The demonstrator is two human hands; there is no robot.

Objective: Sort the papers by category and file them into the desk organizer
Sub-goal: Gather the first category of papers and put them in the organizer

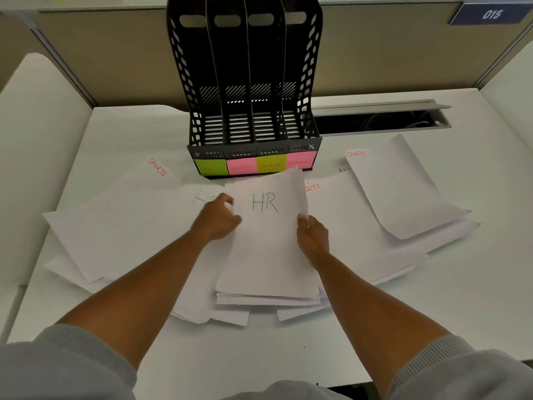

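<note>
Both hands, left hand (217, 216) and right hand (313, 236), grip the HR sheet (266, 241) over the paper-strewn white desk (432, 313).

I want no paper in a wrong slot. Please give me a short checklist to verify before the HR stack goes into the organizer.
1. Top sheet of the HR stack reads HR: ok.
2. Sheets beneath are all HR: cannot tell.
3. Left hand and right hand grip the stack edges: ok.
4. HR label marks the leftmost slot of the organizer: ok.
5. That slot is empty: ok.
6. Stack edges aligned: not ok.
</note>
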